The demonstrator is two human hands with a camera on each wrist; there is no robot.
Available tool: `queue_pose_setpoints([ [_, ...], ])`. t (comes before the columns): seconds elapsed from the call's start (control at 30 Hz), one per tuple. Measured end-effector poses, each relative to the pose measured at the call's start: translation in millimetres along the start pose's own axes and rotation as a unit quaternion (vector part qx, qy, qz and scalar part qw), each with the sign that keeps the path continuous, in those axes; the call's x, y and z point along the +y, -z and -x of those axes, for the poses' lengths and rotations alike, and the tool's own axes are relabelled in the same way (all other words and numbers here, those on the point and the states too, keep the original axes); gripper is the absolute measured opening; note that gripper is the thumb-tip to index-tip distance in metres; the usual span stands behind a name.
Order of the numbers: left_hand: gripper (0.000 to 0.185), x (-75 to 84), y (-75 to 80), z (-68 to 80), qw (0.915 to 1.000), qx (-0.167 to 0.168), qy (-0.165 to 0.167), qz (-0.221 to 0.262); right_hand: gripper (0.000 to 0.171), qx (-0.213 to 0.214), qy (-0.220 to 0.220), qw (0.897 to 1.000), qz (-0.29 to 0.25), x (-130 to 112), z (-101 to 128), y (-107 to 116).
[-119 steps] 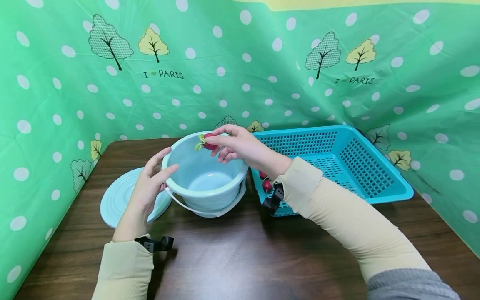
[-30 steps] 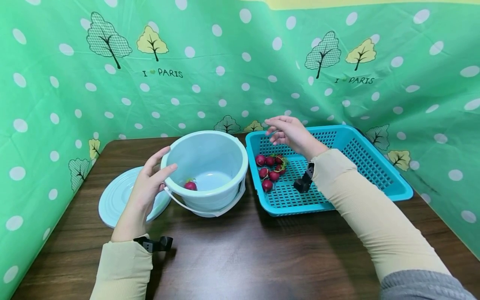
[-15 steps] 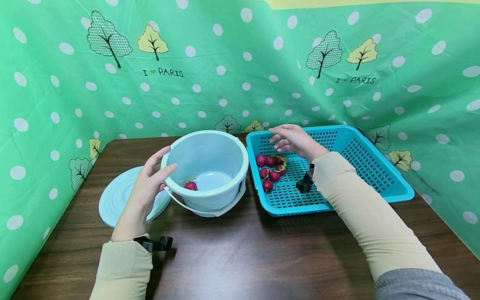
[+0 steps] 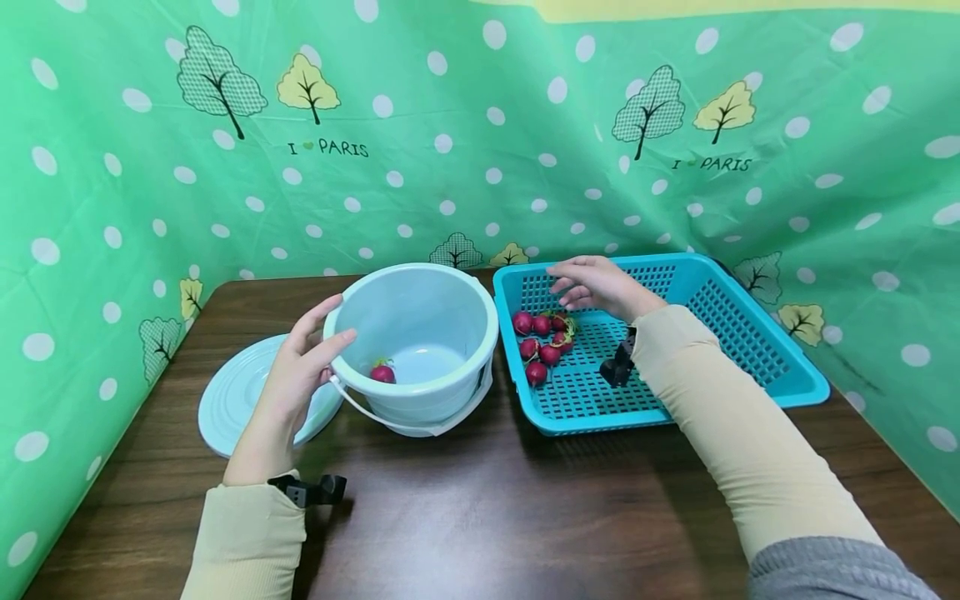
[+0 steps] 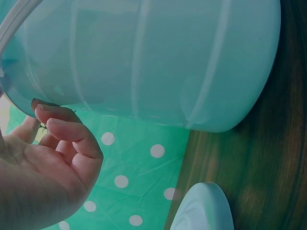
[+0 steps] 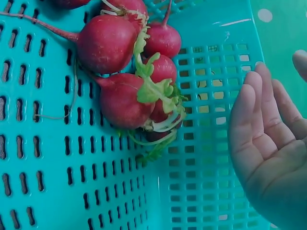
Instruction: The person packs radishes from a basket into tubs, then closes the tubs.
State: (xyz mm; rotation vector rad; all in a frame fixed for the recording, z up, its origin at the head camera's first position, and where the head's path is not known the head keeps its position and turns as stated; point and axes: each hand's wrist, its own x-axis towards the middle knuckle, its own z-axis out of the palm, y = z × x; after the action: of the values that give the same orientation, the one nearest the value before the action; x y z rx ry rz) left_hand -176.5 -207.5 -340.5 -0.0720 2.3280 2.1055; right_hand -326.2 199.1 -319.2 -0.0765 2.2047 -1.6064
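Note:
A pale blue bucket point(image 4: 420, 410) stands on the table, with one red radish point(image 4: 382, 374) lying at its bottom. My left hand point(image 4: 296, 367) holds the bucket's left rim, the thumb over the edge and the fingers on the outer side. To the right is a turquoise perforated basket point(image 4: 750, 329) with several radishes point(image 4: 550, 355) gathered at its left end, some with green leaves. Above them my right hand point(image 4: 596, 285) hovers with relaxed fingers, holding nothing. In the right wrist view that hand point(image 6: 271, 148) is beside the radishes point(image 6: 127, 100), apart from them.
A round pale blue lid point(image 4: 232, 392) lies left of the bucket, partly behind my left forearm. The bucket's white handle point(image 4: 367, 410) hangs down at the front. Green polka-dot cloth point(image 4: 480, 150) encloses the dark wooden table point(image 4: 465, 517) behind and at the sides.
Four seconds ago my right hand held a radish over the bucket; that radish now lies inside. The right hand has moved right, then lowered over the basket. The left hand stays put.

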Motion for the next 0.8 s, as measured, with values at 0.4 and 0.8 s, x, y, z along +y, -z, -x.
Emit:
queue_pose_setpoints([
  [0.4, 0.061, -0.4, -1.1, 0.2, 1.0000, 0.002, 0.002, 0.005, 0.058, -0.009, -0.034, 0.998, 0.048, 9.5, 5.3, 11.7],
  [0.8, 0.061, -0.8, -0.3, 0.2, 0.9999, 0.002, 0.000, 0.017, 0.060, -0.057, -0.046, 0.994, 0.083, 25.4, 2.9, 12.3],
])
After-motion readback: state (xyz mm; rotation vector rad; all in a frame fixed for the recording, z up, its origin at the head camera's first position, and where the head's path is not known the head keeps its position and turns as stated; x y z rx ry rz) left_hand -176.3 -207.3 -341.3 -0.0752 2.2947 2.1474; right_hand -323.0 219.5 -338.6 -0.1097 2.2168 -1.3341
